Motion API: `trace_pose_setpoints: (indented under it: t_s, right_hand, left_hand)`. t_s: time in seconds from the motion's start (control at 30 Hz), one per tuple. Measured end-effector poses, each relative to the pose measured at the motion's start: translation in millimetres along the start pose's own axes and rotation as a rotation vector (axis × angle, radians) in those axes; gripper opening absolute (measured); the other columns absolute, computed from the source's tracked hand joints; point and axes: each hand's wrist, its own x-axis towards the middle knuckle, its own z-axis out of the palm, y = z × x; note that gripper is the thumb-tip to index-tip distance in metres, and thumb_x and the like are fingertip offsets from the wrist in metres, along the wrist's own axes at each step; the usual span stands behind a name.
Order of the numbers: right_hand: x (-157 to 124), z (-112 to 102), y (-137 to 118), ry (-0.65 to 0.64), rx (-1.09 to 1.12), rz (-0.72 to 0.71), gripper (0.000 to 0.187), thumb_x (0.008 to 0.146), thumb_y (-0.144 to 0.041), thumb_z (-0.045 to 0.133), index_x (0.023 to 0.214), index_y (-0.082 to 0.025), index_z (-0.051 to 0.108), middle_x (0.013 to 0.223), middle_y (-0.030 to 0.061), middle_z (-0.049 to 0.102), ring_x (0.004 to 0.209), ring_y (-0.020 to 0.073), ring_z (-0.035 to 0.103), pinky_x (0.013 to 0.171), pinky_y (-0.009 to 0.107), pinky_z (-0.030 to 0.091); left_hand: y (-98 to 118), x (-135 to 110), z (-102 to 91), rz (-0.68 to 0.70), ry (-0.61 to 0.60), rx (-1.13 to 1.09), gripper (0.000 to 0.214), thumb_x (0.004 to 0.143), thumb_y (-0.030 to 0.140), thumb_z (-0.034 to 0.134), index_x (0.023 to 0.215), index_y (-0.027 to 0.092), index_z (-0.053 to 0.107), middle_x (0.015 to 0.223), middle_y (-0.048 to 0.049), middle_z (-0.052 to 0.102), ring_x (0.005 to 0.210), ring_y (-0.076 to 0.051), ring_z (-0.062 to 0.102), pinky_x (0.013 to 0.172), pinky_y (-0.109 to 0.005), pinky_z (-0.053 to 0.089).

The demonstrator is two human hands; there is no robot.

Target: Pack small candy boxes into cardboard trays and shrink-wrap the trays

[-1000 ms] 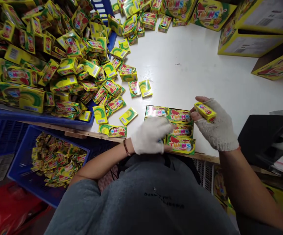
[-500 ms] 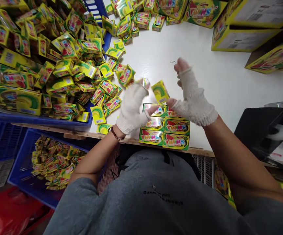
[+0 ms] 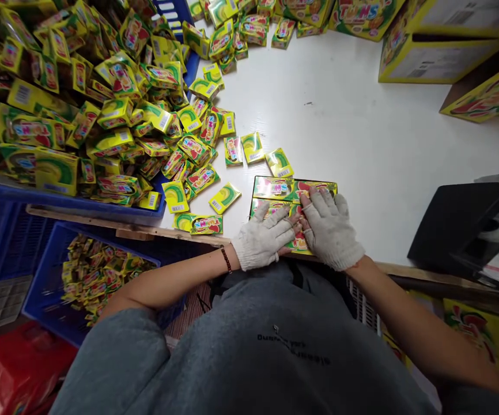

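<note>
A flat block of small yellow-green candy boxes lies at the near edge of the white table. My left hand, in a white glove, rests flat on the block's near-left part with fingers stretched out. Beside it my right hand, in a fingerless white glove, lies flat on the block's right part; the two hands touch. Neither hand holds a box. A loose box lies just beyond the block, barcode side up.
A big heap of the same small boxes fills a blue crate at the left and spills onto the table. A lower blue crate holds more. Large yellow cartons stand at the back right. A black device sits at the right.
Both hands came down from above the table onto the block and now press flat on it. The box handled between them half a second ago is out of my hands.
</note>
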Motion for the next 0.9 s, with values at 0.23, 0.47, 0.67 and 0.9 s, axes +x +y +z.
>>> trace_pose_setpoints:
  t_s: [0.23, 0.47, 0.67, 0.9]
  right_hand:
    - [-30, -16, 2, -0.055, 0.023, -0.255, 0.050, 0.108, -0.043, 0.056, 0.148, -0.016, 0.071, 0.164, 0.0245, 0.063, 0.155, 0.0461, 0.054, 0.129, 0.076, 0.032]
    - [-29, 9, 5, 0.024, 0.003, -0.180, 0.054, 0.110, -0.041, 0.058, 0.156, -0.015, 0.068, 0.166, 0.0232, 0.062, 0.160, 0.0445, 0.050, 0.131, 0.074, 0.033]
    - [-24, 18, -5, 0.071, 0.064, -0.105, 0.057, 0.110, -0.028, 0.051, 0.166, -0.017, 0.060, 0.166, 0.0202, 0.063, 0.162, 0.0366, 0.051, 0.136, 0.069, 0.033]
    - [-7, -12, 37, 0.135, 0.414, -0.035, 0.055, 0.111, -0.039, 0.052, 0.162, -0.020, 0.062, 0.163, 0.0148, 0.067, 0.156, 0.0284, 0.058, 0.132, 0.053, 0.047]
  left_hand:
    - [-25, -14, 17.4, 0.208, 0.076, -0.008, 0.042, 0.109, 0.040, 0.058, 0.145, 0.023, 0.073, 0.156, -0.0109, 0.073, 0.160, -0.031, 0.057, 0.141, -0.060, 0.037]
    - [-22, -9, -0.5, 0.270, 0.036, 0.128, 0.034, 0.099, 0.032, 0.068, 0.130, 0.021, 0.076, 0.145, -0.0103, 0.078, 0.147, -0.033, 0.066, 0.136, -0.059, 0.044]
    - [-6, 17, -17.6, 0.132, 0.231, 0.234, 0.027, 0.108, 0.031, 0.057, 0.120, 0.020, 0.077, 0.119, -0.0133, 0.082, 0.116, -0.029, 0.076, 0.121, -0.055, 0.053]
    - [-20, 23, -7.9, -0.105, 0.055, 0.260, 0.056, 0.106, 0.037, 0.059, 0.157, 0.016, 0.066, 0.169, -0.0251, 0.057, 0.162, -0.050, 0.048, 0.134, -0.077, 0.027]
